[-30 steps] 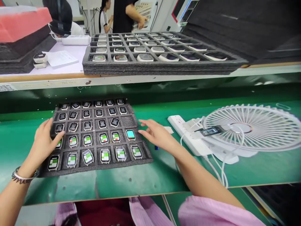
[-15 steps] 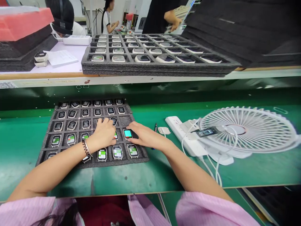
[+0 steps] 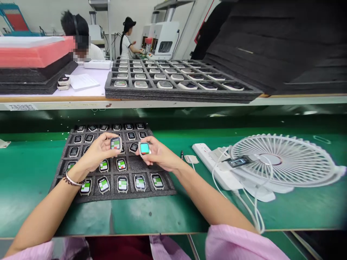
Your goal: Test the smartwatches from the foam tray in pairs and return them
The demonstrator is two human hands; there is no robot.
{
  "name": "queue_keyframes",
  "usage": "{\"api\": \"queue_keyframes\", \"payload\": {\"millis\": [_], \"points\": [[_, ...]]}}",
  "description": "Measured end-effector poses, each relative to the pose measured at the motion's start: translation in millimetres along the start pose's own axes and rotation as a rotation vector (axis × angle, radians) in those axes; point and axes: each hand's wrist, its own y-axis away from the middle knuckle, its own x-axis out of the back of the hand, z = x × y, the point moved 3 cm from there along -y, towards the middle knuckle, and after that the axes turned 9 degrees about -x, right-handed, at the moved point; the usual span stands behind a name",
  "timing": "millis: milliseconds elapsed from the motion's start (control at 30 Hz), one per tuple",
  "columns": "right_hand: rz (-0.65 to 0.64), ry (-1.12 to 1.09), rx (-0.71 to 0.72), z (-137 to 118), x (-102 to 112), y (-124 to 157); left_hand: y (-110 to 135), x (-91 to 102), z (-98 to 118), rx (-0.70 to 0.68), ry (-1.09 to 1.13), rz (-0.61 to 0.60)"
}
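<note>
My left hand (image 3: 101,153) grips a smartwatch case (image 3: 115,143) by its edges, its screen green, white and red. Held between the thumb and fingers of my right hand (image 3: 158,153) is another smartwatch case (image 3: 144,148) with a plain turquoise screen. Both are raised over a dark foam tray (image 3: 114,196) lying on the green bench. Strapless watch cases fill many of its compartments. The nearest row, including one watch (image 3: 122,184), shows green and white screens; the far rows show dark screens with text. My forearms and left hand cover part of the tray.
To the right stand a white fan (image 3: 271,159), a power strip (image 3: 211,166) with cables, and a small white charger (image 3: 191,159). On the raised shelf sit another foam tray of watches (image 3: 173,94) and pink foam (image 3: 38,52). Two people are in the background.
My left hand has lifted a watch from the tray and turned its screen upward. My right hand has raised the turquoise-screen watch. The head view has tilted up slightly.
</note>
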Motion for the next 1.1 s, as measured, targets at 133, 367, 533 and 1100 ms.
{"api": "queue_keyframes", "payload": {"millis": [133, 367, 533, 1100], "points": [[-0.045, -0.169, -0.047, -11.0, -37.9, -36.8, 1.9, 10.6, -2.4, -0.009, 0.053, 0.128], [-0.023, -0.121, 0.016, -9.9, -62.7, -60.8, 14.8, 22.9, -11.6, -0.029, 0.034, 0.243], [-0.035, -0.094, -0.016, 1.9, -58.8, -59.6, 22.7, 24.3, -21.2, 0.044, 0.070, 0.267], [-0.057, -0.087, 0.052, 9.2, -56.7, -60.7, 24.0, 20.2, -31.0, 0.028, 0.103, 0.240]]}}
